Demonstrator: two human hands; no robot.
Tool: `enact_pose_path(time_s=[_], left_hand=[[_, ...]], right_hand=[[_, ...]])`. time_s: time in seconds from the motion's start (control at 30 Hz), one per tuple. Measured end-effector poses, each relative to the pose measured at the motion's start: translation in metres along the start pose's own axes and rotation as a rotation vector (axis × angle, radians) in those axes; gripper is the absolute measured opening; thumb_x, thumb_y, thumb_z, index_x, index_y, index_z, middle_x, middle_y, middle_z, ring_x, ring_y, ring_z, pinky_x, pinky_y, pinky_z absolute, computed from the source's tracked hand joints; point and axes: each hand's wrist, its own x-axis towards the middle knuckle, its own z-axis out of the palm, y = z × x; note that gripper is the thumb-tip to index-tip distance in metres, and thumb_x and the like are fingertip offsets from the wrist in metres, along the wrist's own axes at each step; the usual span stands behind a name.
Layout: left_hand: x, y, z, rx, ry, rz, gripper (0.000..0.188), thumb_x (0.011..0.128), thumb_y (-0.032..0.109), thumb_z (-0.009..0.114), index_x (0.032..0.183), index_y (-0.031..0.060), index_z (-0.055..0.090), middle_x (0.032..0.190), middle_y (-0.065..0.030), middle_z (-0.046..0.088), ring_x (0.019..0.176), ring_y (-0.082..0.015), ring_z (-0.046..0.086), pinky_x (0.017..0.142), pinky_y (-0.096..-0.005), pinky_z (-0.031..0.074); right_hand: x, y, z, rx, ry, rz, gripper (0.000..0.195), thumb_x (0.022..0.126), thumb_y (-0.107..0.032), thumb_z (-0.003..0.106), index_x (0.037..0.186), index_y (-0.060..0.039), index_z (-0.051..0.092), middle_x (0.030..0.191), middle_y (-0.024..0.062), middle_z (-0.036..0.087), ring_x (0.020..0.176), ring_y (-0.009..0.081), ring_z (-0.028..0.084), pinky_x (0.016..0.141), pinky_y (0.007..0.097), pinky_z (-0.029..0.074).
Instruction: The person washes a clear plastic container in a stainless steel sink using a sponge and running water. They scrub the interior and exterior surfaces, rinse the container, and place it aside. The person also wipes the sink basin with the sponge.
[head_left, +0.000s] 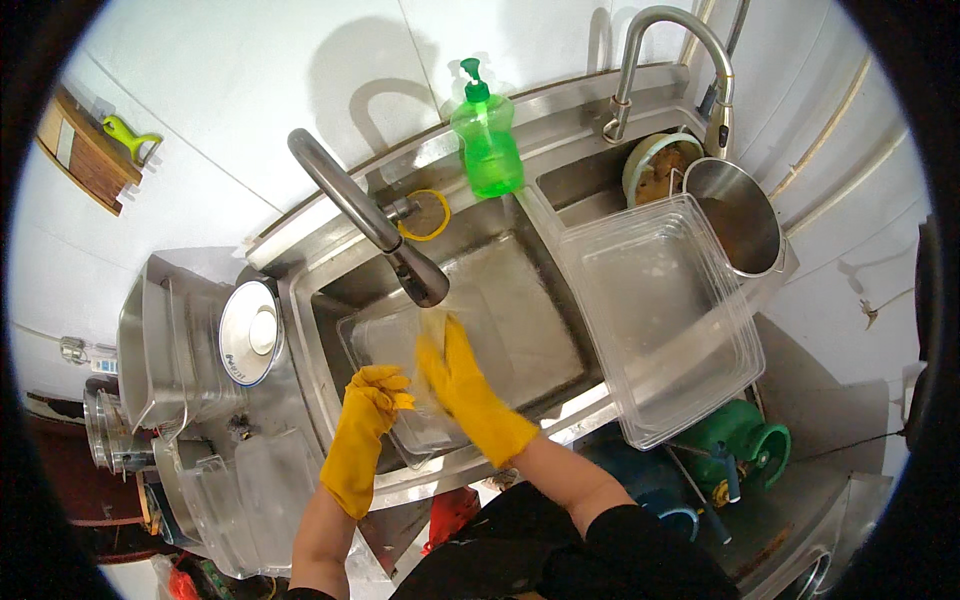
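Note:
Both my hands wear yellow rubber gloves over the left basin of a stainless steel sink (540, 289). A clear plastic container (379, 334) lies tilted in the basin, its transparent edges hard to follow. My left hand (375, 394) is curled over the container's near left rim. Inside the container's outline, below the faucet head (421, 281), my right hand (454, 367) is blurred by motion. Something pale shows at its fingertips, too blurred to name. The dark metal faucet reaches over the basin, and whether water runs is unclear.
Stacked clear plastic containers (660, 322) straddle the sink's right side, beside a steel pot (735, 217) and a bowl of scraps (664, 169). A green soap pump bottle (491, 150) stands behind. Metal pans (154, 345), a white lid (251, 330) and plastic containers (262, 487) crowd the left.

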Motion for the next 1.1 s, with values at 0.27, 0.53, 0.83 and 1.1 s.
enact_pose_path(time_s=[0.27,0.53,0.83,1.1], left_hand=[[-0.012,-0.010,0.013,-0.232,-0.218,-0.052,0.051,0.048,-0.012,0.045,0.096,-0.0031,0.060,0.089,-0.0225,0.063,0.075,-0.0389,0.063,0.060,-0.0513,0.053],[0.005,-0.008,-0.005,-0.025,-0.037,0.055,0.047,0.048,-0.011,0.044,0.091,-0.0026,0.060,0.091,-0.0234,0.063,0.076,-0.0385,0.063,0.058,-0.0532,0.054],[-0.041,0.048,-0.002,0.024,-0.364,-0.011,0.043,0.052,-0.007,0.045,0.093,-0.0082,0.059,0.080,-0.0276,0.062,0.065,-0.0422,0.062,0.058,-0.0518,0.053],[-0.034,0.039,-0.011,0.024,-0.302,0.143,0.039,0.054,-0.006,0.045,0.090,-0.0074,0.059,0.080,-0.0261,0.063,0.066,-0.0391,0.063,0.059,-0.0468,0.054]], right_hand=[[0.089,0.106,-0.046,0.139,0.189,0.183,0.048,0.090,-0.036,0.044,0.124,-0.0028,0.043,0.114,0.0229,0.053,0.106,0.0380,0.050,0.088,0.0385,0.040],[0.005,0.024,-0.017,-0.032,-0.109,0.221,0.055,0.089,-0.039,0.047,0.128,-0.0009,0.039,0.113,0.0244,0.053,0.105,0.0335,0.052,0.088,0.0379,0.040],[0.111,0.045,-0.075,0.167,-0.151,0.244,0.051,0.089,-0.039,0.048,0.124,-0.0023,0.047,0.120,0.0153,0.053,0.110,0.0267,0.050,0.093,0.0332,0.037],[0.075,0.173,-0.064,0.370,-0.165,0.608,0.049,0.084,-0.039,0.052,0.116,-0.0027,0.054,0.112,0.0116,0.058,0.105,0.0249,0.053,0.089,0.0329,0.041]])
